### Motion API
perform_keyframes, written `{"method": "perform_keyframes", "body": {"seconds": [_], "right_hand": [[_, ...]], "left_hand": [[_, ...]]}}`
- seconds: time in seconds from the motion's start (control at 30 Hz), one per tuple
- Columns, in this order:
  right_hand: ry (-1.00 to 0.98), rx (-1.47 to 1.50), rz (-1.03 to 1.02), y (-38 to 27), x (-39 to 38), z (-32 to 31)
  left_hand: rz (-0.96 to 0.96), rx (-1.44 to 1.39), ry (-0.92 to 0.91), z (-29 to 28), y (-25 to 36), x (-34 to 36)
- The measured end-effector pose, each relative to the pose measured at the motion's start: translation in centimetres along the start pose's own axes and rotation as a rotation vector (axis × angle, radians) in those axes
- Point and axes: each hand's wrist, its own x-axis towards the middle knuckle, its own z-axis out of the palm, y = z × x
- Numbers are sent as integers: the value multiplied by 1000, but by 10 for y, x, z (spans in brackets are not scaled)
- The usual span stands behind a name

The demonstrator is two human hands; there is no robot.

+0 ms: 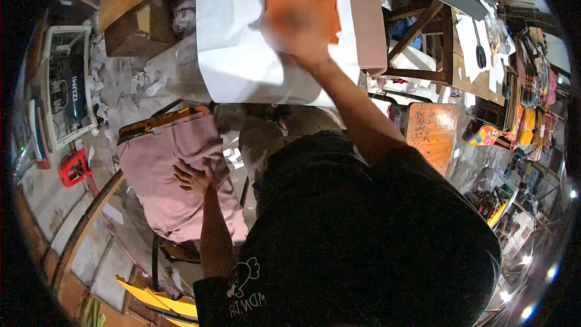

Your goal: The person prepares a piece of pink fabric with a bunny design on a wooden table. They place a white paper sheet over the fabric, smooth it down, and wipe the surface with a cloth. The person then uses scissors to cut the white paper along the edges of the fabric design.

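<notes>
My left hand (193,175) lies with spread fingers on a stack of dusty pink fabric (157,181) at the lower left. My right arm reaches up to the white sheet (224,36) on the work surface, where my right hand (302,48) is at an orange rectangular piece (327,9). A round blur covers the fingers and part of the orange piece, so their shape and grip are hidden. A light brown panel (369,18) lies along the sheet's right side.
Cardboard boxes (124,0) and crumpled paper sit at upper left, near a white-framed machine (72,85) and red tool (72,166). A wooden board (430,139) is at right, below a side table with black scissors (481,51). Hanging colourful items line the far right.
</notes>
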Motion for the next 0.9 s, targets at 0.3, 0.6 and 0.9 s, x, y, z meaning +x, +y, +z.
{"method": "perform_keyframes", "body": {"seconds": [0.3, 0.6, 0.9], "right_hand": [[637, -12, -79, 138, 143, 52], [120, 79, -62, -7, 51, 20], [89, 160, -63, 26, 127, 12]], "left_hand": [[18, -15, -34, -13, 12, 14], [-24, 38, -81, -15, 4, -2], [-11, -28, -33, -13, 5, 1]]}}
